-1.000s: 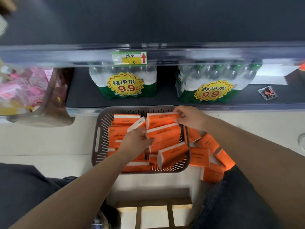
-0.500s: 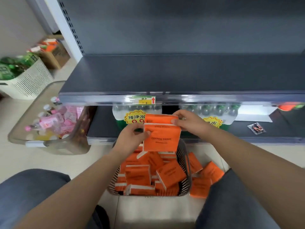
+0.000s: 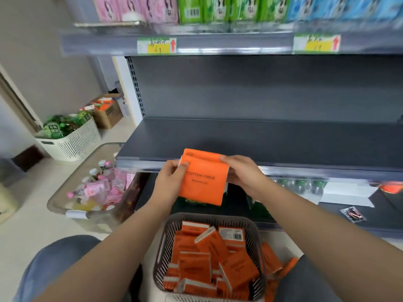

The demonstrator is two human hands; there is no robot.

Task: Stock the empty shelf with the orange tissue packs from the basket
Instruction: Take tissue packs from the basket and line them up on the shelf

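Dark grey shelving faces the person; its middle shelf (image 3: 261,140) holds nothing. One orange tissue pack (image 3: 202,182), printed COTTON TISSUE, has risen from the basket (image 3: 161,247) to the shelf's front lip, with the left hand (image 3: 172,182) gripping its left edge and the right hand (image 3: 242,173) its right edge. Placement appears imminent; no pack is shelved yet, and many remain in the basket.

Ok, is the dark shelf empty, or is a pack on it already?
Empty where visible: the dark shelf is bare. The orange pack is held before its front edge by left hand and right hand.
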